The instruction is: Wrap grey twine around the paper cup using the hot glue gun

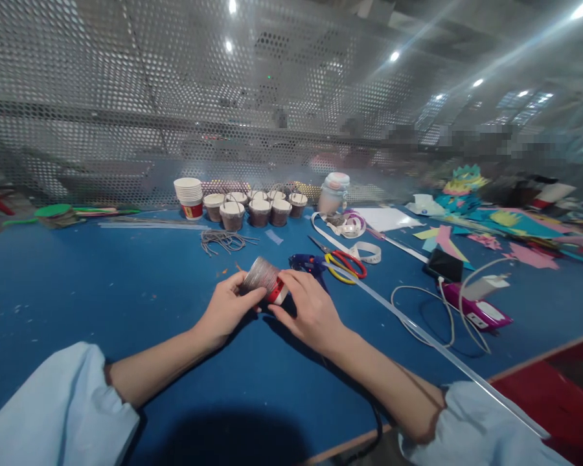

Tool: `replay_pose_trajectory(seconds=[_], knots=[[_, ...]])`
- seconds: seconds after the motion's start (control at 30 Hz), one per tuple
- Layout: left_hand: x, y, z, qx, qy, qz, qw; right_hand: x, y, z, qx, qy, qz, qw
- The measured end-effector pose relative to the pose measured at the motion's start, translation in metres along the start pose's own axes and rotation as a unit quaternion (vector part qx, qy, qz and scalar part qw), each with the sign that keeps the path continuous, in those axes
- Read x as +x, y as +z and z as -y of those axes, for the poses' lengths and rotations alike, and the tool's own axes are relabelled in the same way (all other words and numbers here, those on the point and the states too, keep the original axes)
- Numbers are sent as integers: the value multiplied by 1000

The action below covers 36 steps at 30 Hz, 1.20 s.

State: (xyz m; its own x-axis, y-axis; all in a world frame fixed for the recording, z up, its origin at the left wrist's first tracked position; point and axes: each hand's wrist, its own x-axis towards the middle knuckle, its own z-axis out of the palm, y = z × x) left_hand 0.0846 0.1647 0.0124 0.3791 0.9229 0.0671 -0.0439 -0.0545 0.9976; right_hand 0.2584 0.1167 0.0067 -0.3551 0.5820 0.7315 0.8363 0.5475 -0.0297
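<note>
Between my two hands a paper cup (262, 277) lies on its side above the table, its wider part wrapped in grey cord and a red and white band showing at the right. My left hand (228, 307) is closed round the cord-wrapped end. My right hand (311, 307) has its fingers closed on the red and white end. Just behind my right hand lies a dark blue glue gun (307, 261), partly hidden by it, with a long clear glue stick (418, 330) running to the lower right. Scissors (342, 264) with red and yellow handles lie beside it.
Several wrapped cups with handles (260, 212) stand at the back, beside a stack of paper cups (188, 194). Grey cord pieces (223, 242) lie before them. To the right are a purple power strip (480, 310), cables, a phone (444, 264) and coloured paper (532, 255).
</note>
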Motion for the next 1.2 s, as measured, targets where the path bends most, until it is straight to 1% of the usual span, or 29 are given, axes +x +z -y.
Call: replay_pose_trajectory(seconds=[0.07, 0.17, 0.33, 0.43, 0.57, 0.8, 0.97, 1.07, 1.2], knots=[[1, -1, 2, -1, -1, -2, 1000, 3, -4, 2, 11, 8, -5, 1000], [1, -2, 5, 37, 12, 8, 999, 6, -9, 3, 1, 23, -18, 1000], [-1, -1, 5, 89, 57, -3, 994, 7, -10, 2, -27, 27, -10, 999], [-1, -1, 4, 87, 64, -3, 994, 6, -9, 2, -37, 22, -6, 999], [0, -1, 6, 70, 57, -7, 996, 6, -10, 3, -43, 20, -4, 999], [3, 1, 12, 37, 38, 11, 999, 6, -10, 4, -42, 12, 2, 999], [6, 2, 14, 19, 43, -1, 999, 4, -9, 6, -24, -5, 24, 999], [6, 2, 12, 9, 32, -14, 999, 4, -9, 8, -12, -17, 28, 999], [7, 0, 9, -7, 13, -39, 999, 5, -11, 9, 30, -80, 61, 994]])
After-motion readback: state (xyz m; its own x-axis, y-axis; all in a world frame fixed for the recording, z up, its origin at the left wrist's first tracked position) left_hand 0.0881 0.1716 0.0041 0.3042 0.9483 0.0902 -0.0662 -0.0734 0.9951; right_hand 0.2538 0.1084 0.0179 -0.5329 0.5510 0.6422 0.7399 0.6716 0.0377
